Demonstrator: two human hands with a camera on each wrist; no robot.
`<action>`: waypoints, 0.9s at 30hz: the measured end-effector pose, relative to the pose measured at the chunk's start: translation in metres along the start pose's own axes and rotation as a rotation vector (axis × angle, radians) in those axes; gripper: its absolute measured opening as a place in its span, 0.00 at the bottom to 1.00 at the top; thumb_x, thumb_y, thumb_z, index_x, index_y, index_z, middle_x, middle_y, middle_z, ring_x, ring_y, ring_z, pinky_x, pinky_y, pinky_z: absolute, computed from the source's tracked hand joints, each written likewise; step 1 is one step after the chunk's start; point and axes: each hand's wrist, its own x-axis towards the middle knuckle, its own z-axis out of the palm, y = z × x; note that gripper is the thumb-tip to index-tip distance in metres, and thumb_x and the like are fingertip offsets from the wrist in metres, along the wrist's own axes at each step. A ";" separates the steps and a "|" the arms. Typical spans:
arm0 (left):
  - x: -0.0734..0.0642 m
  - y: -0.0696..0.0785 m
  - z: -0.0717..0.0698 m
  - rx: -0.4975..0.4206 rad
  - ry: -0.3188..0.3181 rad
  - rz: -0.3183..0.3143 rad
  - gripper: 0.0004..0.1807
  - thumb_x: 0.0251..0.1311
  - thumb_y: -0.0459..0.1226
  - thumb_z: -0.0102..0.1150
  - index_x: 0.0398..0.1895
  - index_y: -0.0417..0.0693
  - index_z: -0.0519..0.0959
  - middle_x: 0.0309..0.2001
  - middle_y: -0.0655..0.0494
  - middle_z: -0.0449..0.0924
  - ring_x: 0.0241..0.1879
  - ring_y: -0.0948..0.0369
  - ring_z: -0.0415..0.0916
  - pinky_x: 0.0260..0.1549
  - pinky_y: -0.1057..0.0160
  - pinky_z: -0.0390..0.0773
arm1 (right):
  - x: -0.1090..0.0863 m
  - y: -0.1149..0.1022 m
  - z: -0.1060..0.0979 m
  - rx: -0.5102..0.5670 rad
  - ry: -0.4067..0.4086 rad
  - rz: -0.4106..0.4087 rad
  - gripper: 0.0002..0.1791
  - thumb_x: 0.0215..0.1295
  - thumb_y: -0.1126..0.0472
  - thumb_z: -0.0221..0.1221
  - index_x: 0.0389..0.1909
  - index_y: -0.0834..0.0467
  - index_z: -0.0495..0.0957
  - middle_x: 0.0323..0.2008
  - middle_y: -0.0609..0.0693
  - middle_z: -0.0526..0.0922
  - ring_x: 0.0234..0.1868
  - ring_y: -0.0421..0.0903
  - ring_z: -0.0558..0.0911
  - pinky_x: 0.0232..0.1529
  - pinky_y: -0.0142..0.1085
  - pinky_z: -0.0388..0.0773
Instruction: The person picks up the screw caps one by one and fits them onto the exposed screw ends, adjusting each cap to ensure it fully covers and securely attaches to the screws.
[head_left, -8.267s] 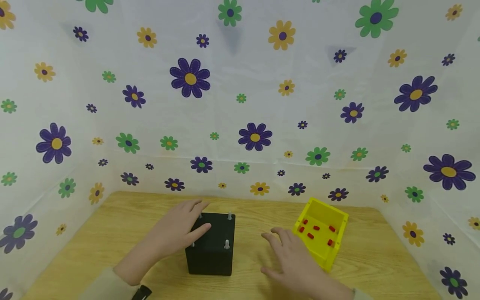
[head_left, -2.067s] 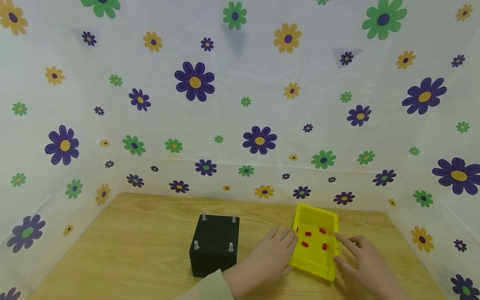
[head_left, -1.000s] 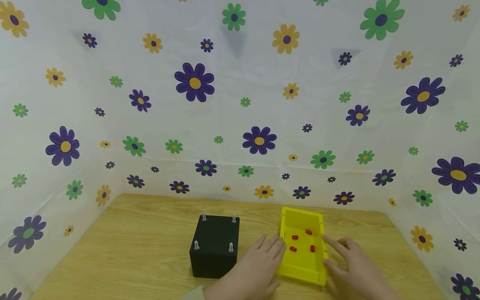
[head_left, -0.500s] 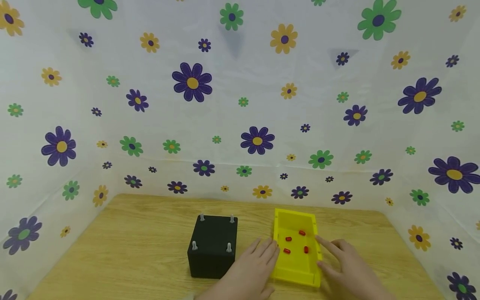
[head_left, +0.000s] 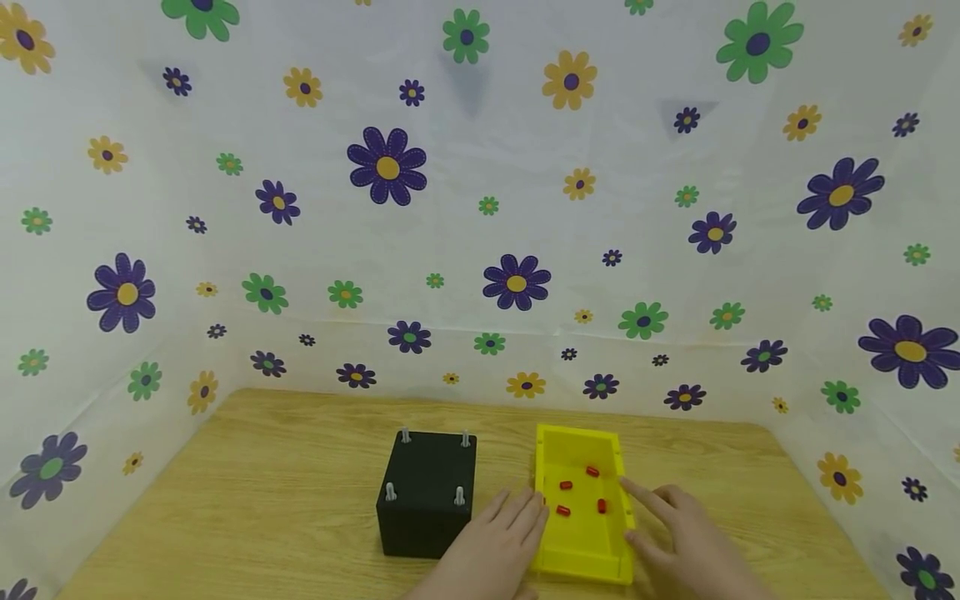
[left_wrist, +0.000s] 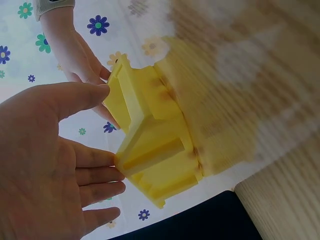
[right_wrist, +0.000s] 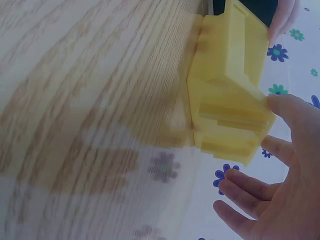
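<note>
A yellow open-topped bin (head_left: 585, 562) sits on the table right of centre, with several small red cylindrical pieces (head_left: 592, 472) lying loose inside. Against its left wall rests my left hand (head_left: 495, 537), its fingers straight; the left wrist view shows the fingertips and thumb touching the bin's (left_wrist: 155, 132) side. On the opposite wall, my right hand (head_left: 686, 537) touches the rim with thumb and index fingertip. The remaining right-hand fingers stand loose and apart from the bin (right_wrist: 220, 65) in the right wrist view. Part of the left rim is hidden behind my left fingers.
A black box (head_left: 427, 475) with upright metal pegs (head_left: 460, 495) at its top corners stands close to the left hand. Behind the wooden table (head_left: 262, 483) hangs a white flower-printed sheet (head_left: 450, 242), which also closes off both sides.
My left hand has gone from the black box to the yellow bin. Between both hands, the bin has slid left towards the black box and turned straighter. The black box has stayed put.
</note>
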 end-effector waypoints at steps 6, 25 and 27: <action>-0.007 0.001 0.000 -0.007 0.035 -0.005 0.41 0.72 0.68 0.53 0.76 0.51 0.73 0.76 0.54 0.73 0.75 0.60 0.71 0.73 0.57 0.73 | -0.003 -0.004 0.001 0.018 -0.011 0.009 0.39 0.67 0.35 0.67 0.78 0.36 0.69 0.66 0.55 0.77 0.57 0.51 0.81 0.56 0.64 0.82; -0.011 0.001 0.090 0.067 0.264 0.002 0.46 0.77 0.71 0.26 0.75 0.50 0.74 0.74 0.52 0.75 0.72 0.57 0.74 0.71 0.55 0.76 | -0.003 -0.010 0.009 0.031 -0.004 -0.047 0.39 0.65 0.36 0.69 0.76 0.36 0.71 0.61 0.53 0.79 0.52 0.48 0.81 0.55 0.63 0.83; -0.016 0.001 0.071 0.106 0.291 0.009 0.42 0.78 0.69 0.32 0.72 0.51 0.77 0.71 0.53 0.78 0.70 0.58 0.77 0.68 0.57 0.78 | -0.003 -0.011 0.010 0.036 -0.007 -0.052 0.39 0.65 0.37 0.70 0.77 0.36 0.71 0.61 0.53 0.79 0.52 0.48 0.81 0.55 0.64 0.83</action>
